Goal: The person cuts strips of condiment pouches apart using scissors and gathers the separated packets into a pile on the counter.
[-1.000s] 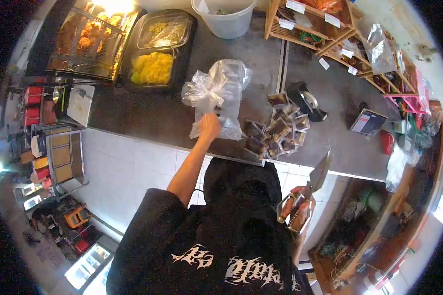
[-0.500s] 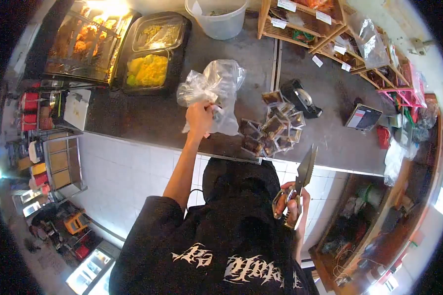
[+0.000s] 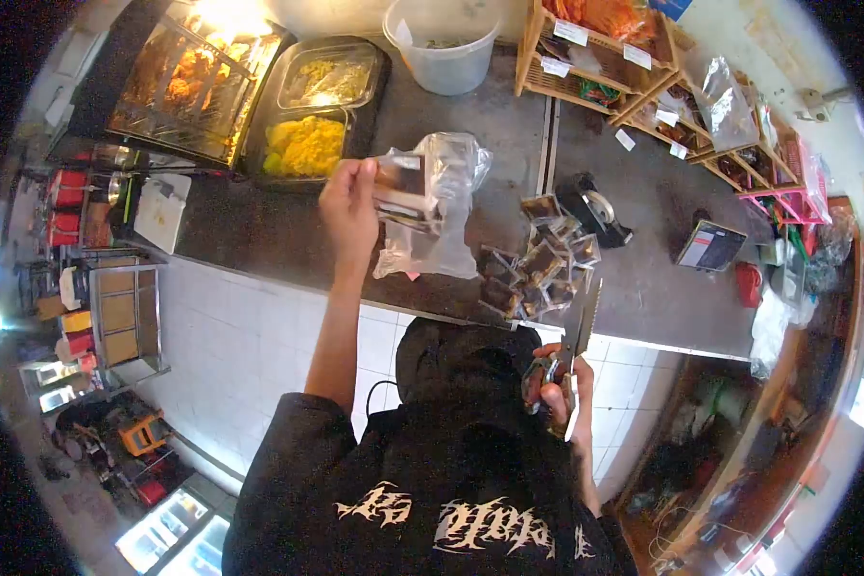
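My left hand [image 3: 348, 219] grips a strip of small clear sachets with dark contents [image 3: 405, 190], thumb and fingers closed on its left end. The strip is above a clear plastic bag [image 3: 432, 257] lying on the dark counter, and partly covers it. My right hand [image 3: 580, 392] is closed around the handles of kitchen scissors [image 3: 580, 331] near the counter's front edge, with the blades pointing up and away from me. A loose pile of similar sachets [image 3: 538, 269] lies on the counter just beyond the scissor tips.
Behind the sachet pile is a black tape dispenser [image 3: 593, 211]. A lit glass food case [image 3: 187, 86], a black tray [image 3: 259, 163] of yellow and green food and a translucent bucket [image 3: 442, 62] stand at the back. Wooden racks [image 3: 595, 62] and a small box [image 3: 710, 246] are on the right.
My left hand has moved left off the bag and now holds a strip of sachets up. The scissors have shifted slightly left, their blades closer together. The whole view has shifted a little.
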Available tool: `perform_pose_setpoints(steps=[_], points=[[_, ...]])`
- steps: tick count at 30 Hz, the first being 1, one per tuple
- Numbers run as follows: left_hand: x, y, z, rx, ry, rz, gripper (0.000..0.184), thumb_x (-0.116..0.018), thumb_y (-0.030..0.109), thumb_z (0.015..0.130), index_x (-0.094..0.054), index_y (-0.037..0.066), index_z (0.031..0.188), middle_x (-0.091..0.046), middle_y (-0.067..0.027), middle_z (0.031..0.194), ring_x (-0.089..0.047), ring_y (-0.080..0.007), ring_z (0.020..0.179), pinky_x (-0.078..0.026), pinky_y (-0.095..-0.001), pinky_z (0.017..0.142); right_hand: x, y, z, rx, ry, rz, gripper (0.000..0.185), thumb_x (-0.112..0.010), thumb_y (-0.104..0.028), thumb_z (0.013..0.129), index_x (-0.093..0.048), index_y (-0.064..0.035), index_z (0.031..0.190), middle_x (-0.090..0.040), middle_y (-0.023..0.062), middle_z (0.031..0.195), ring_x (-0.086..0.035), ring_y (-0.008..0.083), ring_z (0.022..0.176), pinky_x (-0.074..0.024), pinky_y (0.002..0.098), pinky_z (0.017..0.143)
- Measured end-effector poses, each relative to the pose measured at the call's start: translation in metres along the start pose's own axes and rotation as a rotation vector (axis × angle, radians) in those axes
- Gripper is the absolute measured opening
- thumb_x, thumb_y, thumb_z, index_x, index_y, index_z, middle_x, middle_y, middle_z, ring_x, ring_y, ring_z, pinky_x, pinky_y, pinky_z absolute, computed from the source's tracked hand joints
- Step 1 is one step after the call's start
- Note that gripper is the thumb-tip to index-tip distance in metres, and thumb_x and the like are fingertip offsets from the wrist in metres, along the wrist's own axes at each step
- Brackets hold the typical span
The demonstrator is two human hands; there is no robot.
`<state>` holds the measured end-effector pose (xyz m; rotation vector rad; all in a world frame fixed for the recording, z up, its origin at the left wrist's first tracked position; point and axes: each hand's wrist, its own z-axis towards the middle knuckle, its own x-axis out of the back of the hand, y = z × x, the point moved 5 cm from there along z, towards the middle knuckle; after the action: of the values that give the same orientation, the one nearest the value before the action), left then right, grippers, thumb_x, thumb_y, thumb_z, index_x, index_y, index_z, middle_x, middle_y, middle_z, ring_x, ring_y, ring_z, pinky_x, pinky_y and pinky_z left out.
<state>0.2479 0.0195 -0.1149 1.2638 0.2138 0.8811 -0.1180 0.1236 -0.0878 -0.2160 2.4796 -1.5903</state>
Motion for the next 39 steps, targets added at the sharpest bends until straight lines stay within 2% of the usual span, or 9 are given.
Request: perform_pose_setpoints(steps=[6, 10, 13, 22, 28, 32, 35, 36, 39], points=[[0.022, 0.098, 0.066, 0.175, -0.195, -0.661, 0.026, -0.072, 0.014, 0.090, -0.067, 0.003, 0.113, -0.072, -0.0068, 0.103, -0.065, -0.0160, 0.095, -0.051, -0.0270, 0.081, -0.007, -0.010, 0.009, 0.006, -0.114, -0.036, 0.077, -0.074, -0.059, 0.082, -0.050, 0.0016, 0.124, -0.053, 0.0039, 0.071, -0.051, 0.0126, 0.066, -0.0411, 0.0284, 0.061], [-0.004, 0.018, 0.046, 0.217, -0.688, -0.145, 0.043, -0.078, 0.006, 0.081, -0.063, 0.002, 0.121, -0.072, -0.0076, 0.108, -0.065, -0.0173, 0.102, -0.051, -0.0302, 0.090, 0.001, 0.013, 0.021, 0.044, -0.091, 0.013, 0.068, -0.082, -0.054, 0.076, -0.061, -0.0023, 0.115, -0.059, -0.0006, 0.079, -0.055, 0.0097, 0.069, -0.0437, 0.0272, 0.061], [-0.038, -0.016, 0.016, 0.543, -0.599, -0.597, 0.052, -0.080, 0.002, 0.077, -0.060, 0.003, 0.125, -0.071, -0.0085, 0.109, -0.067, -0.0181, 0.102, -0.053, -0.0317, 0.092, 0.002, 0.025, 0.029, 0.064, -0.023, -0.051, 0.058, -0.081, -0.041, 0.080, -0.059, -0.0028, 0.118, -0.065, 0.0025, 0.090, -0.059, 0.0138, 0.079, -0.0487, 0.0303, 0.076], [-0.043, 0.070, -0.081, 0.862, -0.981, -1.054, 0.067, -0.070, -0.006, 0.078, -0.046, 0.000, 0.140, -0.056, -0.0185, 0.135, -0.059, -0.0353, 0.122, -0.047, -0.0569, 0.106, -0.015, 0.002, 0.043, 0.166, 0.115, -0.010, 0.059, -0.086, -0.013, 0.076, -0.051, -0.0050, 0.122, -0.069, 0.0099, 0.106, -0.056, 0.0096, 0.083, -0.0462, 0.0253, 0.075], [-0.054, 0.089, -0.141, 1.165, -0.914, -1.102, 0.073, -0.073, -0.007, 0.082, -0.039, 0.003, 0.146, -0.057, -0.0128, 0.136, -0.060, -0.0226, 0.119, -0.046, -0.0367, 0.105, -0.010, 0.013, 0.026, 0.130, 0.146, -0.080, 0.048, -0.086, -0.004, 0.071, -0.057, -0.0059, 0.109, -0.064, 0.0004, 0.090, -0.058, 0.0080, 0.075, -0.0468, 0.0225, 0.069], [-0.042, 0.093, -0.151, 0.946, -0.848, -0.853, 0.091, -0.071, -0.005, 0.086, -0.017, 0.007, 0.158, -0.056, -0.0155, 0.139, -0.058, -0.0191, 0.122, -0.047, -0.0353, 0.103, -0.015, -0.002, 0.014, 0.072, 0.068, -0.038, 0.043, -0.085, -0.001, 0.073, -0.058, -0.0058, 0.106, -0.061, -0.0010, 0.086, -0.058, 0.0076, 0.075, -0.0468, 0.0223, 0.068], [-0.041, 0.107, -0.141, 0.577, -0.748, -0.747, 0.080, -0.074, -0.001, 0.083, -0.033, 0.003, 0.152, -0.057, -0.0135, 0.139, -0.060, -0.0235, 0.119, -0.046, -0.0360, 0.104, -0.015, -0.001, 0.016, -0.017, -0.007, -0.099, 0.043, -0.085, -0.002, 0.074, -0.058, -0.0054, 0.107, -0.060, -0.0014, 0.085, -0.058, 0.0075, 0.076, -0.0467, 0.0217, 0.069], [-0.042, 0.102, -0.140, 0.410, -0.892, -0.630, 0.049, -0.072, -0.002, 0.086, -0.059, 0.001, 0.134, -0.066, -0.0142, 0.127, -0.064, -0.0171, 0.111, -0.052, -0.0317, 0.095, -0.017, 0.005, 0.016, -0.036, -0.029, -0.028, 0.044, -0.085, -0.004, 0.074, -0.058, -0.0050, 0.109, -0.063, 0.0002, 0.088, -0.058, 0.0077, 0.077, -0.0468, 0.0223, 0.071], [-0.039, 0.102, -0.140, 0.463, -0.840, -0.587, 0.023, -0.074, 0.000, 0.086, -0.073, -0.001, 0.108, -0.073, -0.0126, 0.110, -0.069, -0.0158, 0.099, -0.055, -0.0293, 0.087, -0.021, -0.009, 0.003, 0.004, -0.060, -0.039, 0.049, -0.086, -0.004, 0.072, -0.058, -0.0038, 0.112, -0.066, 0.0038, 0.091, -0.059, 0.0088, 0.078, -0.0468, 0.0232, 0.071]])
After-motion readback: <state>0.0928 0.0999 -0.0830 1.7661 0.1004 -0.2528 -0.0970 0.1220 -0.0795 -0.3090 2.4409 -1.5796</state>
